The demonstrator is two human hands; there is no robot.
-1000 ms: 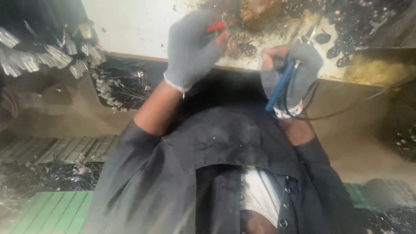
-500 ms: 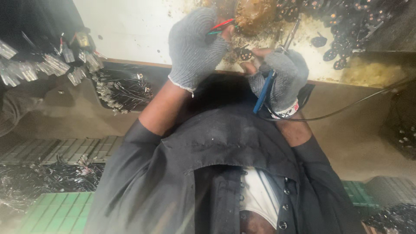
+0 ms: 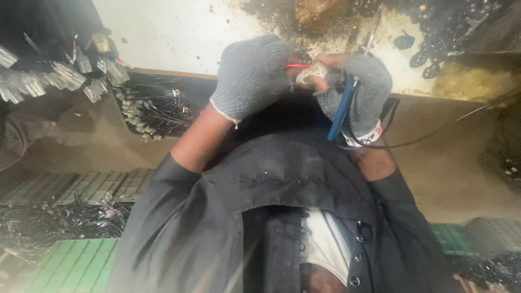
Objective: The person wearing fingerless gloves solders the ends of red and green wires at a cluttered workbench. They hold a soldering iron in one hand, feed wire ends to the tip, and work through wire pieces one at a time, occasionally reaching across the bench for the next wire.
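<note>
At far left, bundles of wires with clear plastic connectors (image 3: 65, 76) hang beside a dark tray of cut wire ends (image 3: 154, 111). Below them lie green crates (image 3: 76, 266) and a heap of loose wire.

The left hand (image 3: 252, 76), in a grey knit glove, is closed around a thin red wire (image 3: 296, 66) whose tip projects toward the other hand. The right hand (image 3: 361, 89), also gloved with bare fingertips, is clenched on a blue-handled soldering tool (image 3: 341, 111); its black cable (image 3: 434, 133) trails off right. The two hands meet, near touching, over the stained white bench (image 3: 179, 38), just below a brown crusted residue patch (image 3: 320, 11).

Risk assessment: the bare fingertips sit close to the tool's working end, which is hidden, so a burn is possible if the wire slips. The trailing cable could snag and jerk the tool. Residue on the bench may foul the joint
</note>
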